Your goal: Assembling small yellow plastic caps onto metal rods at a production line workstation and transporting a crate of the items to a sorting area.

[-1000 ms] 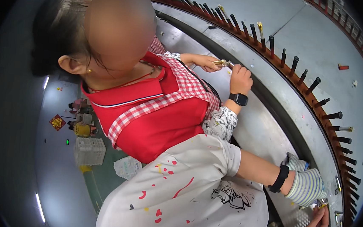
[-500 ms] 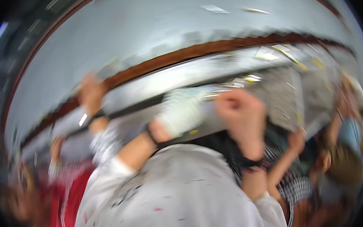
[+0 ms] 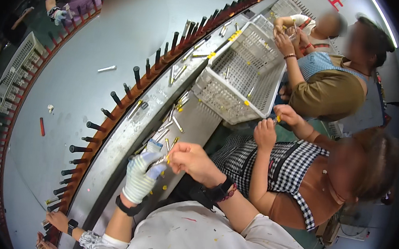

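My left hand, in a pale striped glove with blue fingertips, is closed round a small shiny silver piece, mostly hidden by its fingers. Right up against it, my bare right hand pinches a tiny yellow piece at the end of the silver one. Whether the two pieces are joined I cannot tell. Below and beyond my hands, several slim silver tubes, some with yellow ends, lie scattered on a metal work ledge.
A curved brown rail carries a row of dark upright pegs. Beyond it spreads a grey tabletop with a loose tube. A white plastic crate stands ahead. Co-workers sit close at my right; another person's hand reaches in at lower left.
The view has swung and sharpened from a heavy blur. My hands, apart before, have come together at the small piece. The crate and co-workers now show clearly.
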The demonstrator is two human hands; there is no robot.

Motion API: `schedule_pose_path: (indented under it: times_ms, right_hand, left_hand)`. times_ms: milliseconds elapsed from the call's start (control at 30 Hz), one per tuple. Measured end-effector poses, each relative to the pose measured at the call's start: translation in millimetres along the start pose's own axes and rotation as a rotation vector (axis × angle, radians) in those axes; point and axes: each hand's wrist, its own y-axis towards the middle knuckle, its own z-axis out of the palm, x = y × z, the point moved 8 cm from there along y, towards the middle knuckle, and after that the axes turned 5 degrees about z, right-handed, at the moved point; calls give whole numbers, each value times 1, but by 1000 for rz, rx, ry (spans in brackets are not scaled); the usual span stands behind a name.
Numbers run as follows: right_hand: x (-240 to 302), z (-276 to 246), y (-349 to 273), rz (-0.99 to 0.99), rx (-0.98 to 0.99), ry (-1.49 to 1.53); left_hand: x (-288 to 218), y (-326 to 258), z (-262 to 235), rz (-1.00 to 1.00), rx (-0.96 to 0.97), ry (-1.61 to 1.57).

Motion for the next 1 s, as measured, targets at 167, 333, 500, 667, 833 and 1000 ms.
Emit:
schedule_pose_path:
  times_ms: [167,333,500,667,833,1000]
  right_hand:
    - [66,-6,-41,-404,-265,-363]
    - [90,8,-70,-601,-231,-725]
    - [81,27,-88,-568,-163,-846]
    - [72,52,-102,-480,-165,-992]
    - [59,65,-108,-469,-178,-816]
    - [40,79,-108,-180,52,-489]
  left_hand:
    - [-21,26,11,-46,-78,101]
    - [-27,24,17,-284,96,-280]
    - [-46,-4,10,-331,103,-210]
    - [-88,-20,-15,127,-49,201]
    - [-102,-33,-33,79,5,340]
    - [-107,-50,-52,-6,-32,-17]
